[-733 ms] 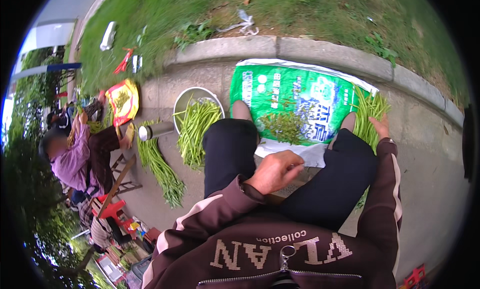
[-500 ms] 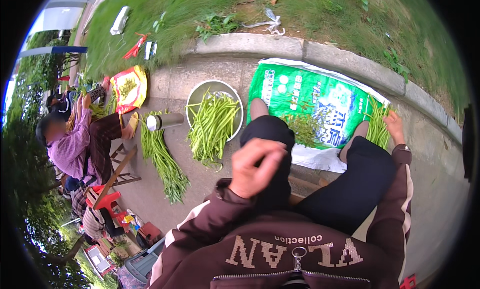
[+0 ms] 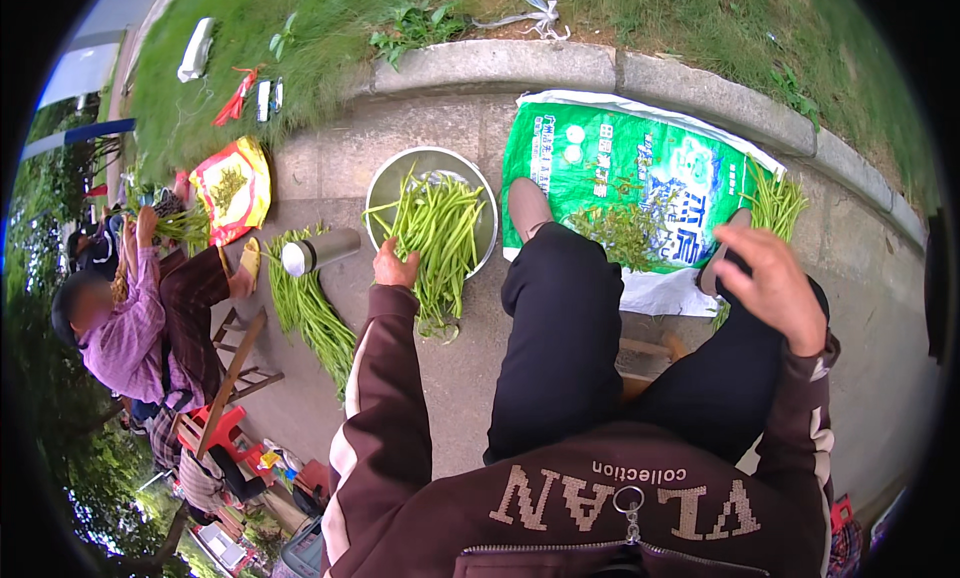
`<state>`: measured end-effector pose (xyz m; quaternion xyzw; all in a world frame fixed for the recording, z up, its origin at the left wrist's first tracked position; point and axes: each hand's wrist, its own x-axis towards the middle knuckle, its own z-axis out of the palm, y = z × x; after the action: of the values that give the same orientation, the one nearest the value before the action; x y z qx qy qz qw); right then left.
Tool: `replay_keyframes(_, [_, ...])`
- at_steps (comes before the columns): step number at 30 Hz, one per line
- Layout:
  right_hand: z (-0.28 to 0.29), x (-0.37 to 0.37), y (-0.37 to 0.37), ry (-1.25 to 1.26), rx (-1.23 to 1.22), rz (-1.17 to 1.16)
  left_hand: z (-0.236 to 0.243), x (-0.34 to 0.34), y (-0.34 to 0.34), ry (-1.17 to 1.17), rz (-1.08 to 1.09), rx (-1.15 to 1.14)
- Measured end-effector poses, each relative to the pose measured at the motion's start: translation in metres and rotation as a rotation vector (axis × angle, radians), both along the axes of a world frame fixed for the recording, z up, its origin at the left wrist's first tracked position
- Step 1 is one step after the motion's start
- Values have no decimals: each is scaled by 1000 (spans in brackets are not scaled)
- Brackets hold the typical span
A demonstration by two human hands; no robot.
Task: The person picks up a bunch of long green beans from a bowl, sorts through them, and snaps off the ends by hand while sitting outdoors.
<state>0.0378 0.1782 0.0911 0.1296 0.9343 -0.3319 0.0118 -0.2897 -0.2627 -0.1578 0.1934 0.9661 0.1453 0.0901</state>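
Work has shifted to the basin [image 3: 472, 170]: left hand [image 3: 396, 266] on its stalks [image 3: 442, 233] (can't tell if pinching), right hand [image 3: 778, 286] rightward, fingers parted

Toward eleven o'clock, the basin [image 3: 488, 216] looks like smooth metal, its green stalks [image 3: 440, 238] faintly glossy. At two, the sack [image 3: 560, 158] is creased, shiny plastic; at nine, the flask [image 3: 333, 247] is satiny metal; at twelve, the kerb [image 3: 500, 69] is rough, matt stone. At six, the jacket [image 3: 440, 523] is matt cloth.
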Motion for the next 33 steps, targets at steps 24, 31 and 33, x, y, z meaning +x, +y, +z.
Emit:
replay_keyframes(24, [-40, 5, -2, -257, -37, 69, -34, 48, 68, -61, -78, -535])
replay_keyframes(31, [-48, 6, -3, -211, -32, 81, -5, 39, 79, -195, 8, -713])
replay_keyframes(33, [-45, 3, -2, -246, -48, 73, -4, 25, 63, -104, 46, -481])
